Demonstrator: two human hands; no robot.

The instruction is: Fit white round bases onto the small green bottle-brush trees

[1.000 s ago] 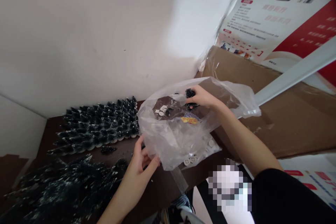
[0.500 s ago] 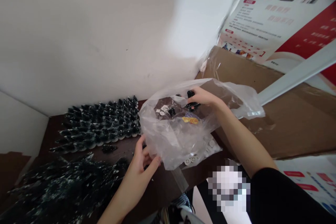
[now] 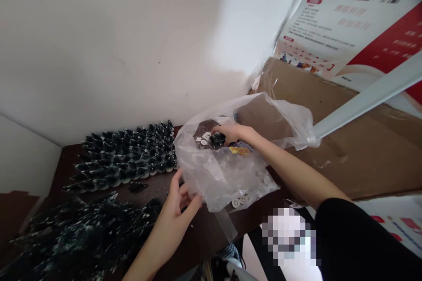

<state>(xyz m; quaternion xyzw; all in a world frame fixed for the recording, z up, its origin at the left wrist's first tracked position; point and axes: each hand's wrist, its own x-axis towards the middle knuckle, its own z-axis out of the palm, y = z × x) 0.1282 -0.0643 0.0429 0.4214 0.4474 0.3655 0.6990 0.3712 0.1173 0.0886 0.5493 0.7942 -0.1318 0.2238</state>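
Observation:
My right hand (image 3: 231, 133) reaches into the opening of a translucent plastic bag (image 3: 211, 175). Its fingers are closed on a dark, bristly miniature tree (image 3: 217, 140). Close by, white round pieces (image 3: 203, 141) and a yellow and purple wrapper (image 3: 240, 149) show in or through the plastic. Beside the bag's near left side, my left hand (image 3: 180, 204) has its thumb and forefinger apart, the tips touching the plastic. Its other fingers are partly curled. Several more white discs (image 3: 240, 202) lie under clear plastic at the bag's front edge.
Rows of snow-tipped miniature trees (image 3: 132, 153) stand on the dark table (image 3: 204, 237) against the wall. A single small tree (image 3: 137, 187) lies in front of them, and a dark heap of trees (image 3: 79, 232) fills the near left. Cardboard (image 3: 372, 153) leans at the right.
My right hand has moved left inside the bag, from near its middle to the white pieces. The bag's right end has sagged and shifted left. My left hand has stayed still.

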